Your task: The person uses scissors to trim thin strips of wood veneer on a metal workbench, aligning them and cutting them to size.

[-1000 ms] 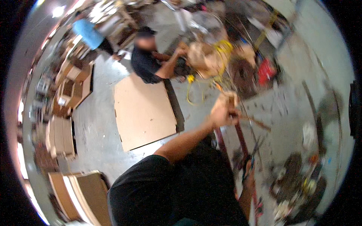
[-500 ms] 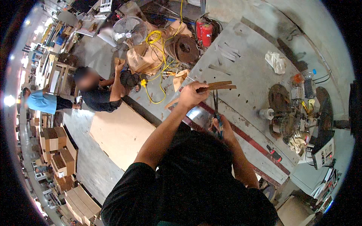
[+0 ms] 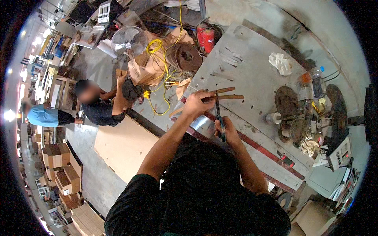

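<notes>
My left hand [image 3: 195, 104] is closed around long, narrow brown strips [image 3: 233, 97] above the near edge of a metal workbench [image 3: 256, 67]. On the right of the hand, two strip ends fan apart; another end sticks out at its left. My right hand [image 3: 229, 130] grips a pair of scissors [image 3: 218, 114] with dark handles, pointing away from me. Their blades reach up to the strips, just right of my left fingers. Whether the blades touch or close on a strip I cannot tell.
Grey strips [image 3: 231, 58], a crumpled white cloth [image 3: 280, 63] and a greasy machine [image 3: 295, 122] are on the bench. A red-handled tool [image 3: 286, 160] lies near its front. Beyond stand fire extinguishers [image 3: 205, 37]. Left, a person in black [image 3: 101, 108] sits by a cardboard sheet [image 3: 124, 143].
The strip ends, close together before, now fan apart. The scissors have come up to the strips, their blades now closer to my left fingers. The whole view has shifted slightly.
</notes>
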{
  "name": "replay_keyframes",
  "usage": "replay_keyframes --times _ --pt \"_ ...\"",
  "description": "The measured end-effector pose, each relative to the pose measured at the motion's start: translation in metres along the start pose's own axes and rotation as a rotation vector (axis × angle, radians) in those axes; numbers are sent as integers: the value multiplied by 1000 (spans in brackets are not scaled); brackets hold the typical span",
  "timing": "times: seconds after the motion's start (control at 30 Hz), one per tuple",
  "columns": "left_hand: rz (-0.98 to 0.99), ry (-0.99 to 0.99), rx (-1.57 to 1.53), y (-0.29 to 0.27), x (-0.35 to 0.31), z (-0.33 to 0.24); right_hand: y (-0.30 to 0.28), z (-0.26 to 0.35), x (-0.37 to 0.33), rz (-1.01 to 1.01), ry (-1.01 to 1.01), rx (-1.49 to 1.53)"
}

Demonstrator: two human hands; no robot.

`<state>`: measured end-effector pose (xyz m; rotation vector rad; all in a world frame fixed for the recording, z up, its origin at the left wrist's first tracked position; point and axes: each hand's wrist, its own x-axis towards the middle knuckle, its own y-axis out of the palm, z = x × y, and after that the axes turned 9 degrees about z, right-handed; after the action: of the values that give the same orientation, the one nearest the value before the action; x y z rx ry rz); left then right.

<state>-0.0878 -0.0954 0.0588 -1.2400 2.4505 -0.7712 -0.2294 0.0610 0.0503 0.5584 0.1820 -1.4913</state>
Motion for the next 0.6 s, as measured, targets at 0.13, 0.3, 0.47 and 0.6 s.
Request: replay_keyframes --times 0.13,0.3,0.47,0.6 --pt "52 -25 -14 0 3 -6 -7 1 2 -26 -4 -125" --pt "68 -11 -4 2 8 -10 -19 -13 10 -69 -57 -272" --pt "97 -103 -42 -8 1 3 -16 -25 26 -82 -245 -344" --pt "211 -171 28 -1 6 3 -12 2 12 130 -68 331"
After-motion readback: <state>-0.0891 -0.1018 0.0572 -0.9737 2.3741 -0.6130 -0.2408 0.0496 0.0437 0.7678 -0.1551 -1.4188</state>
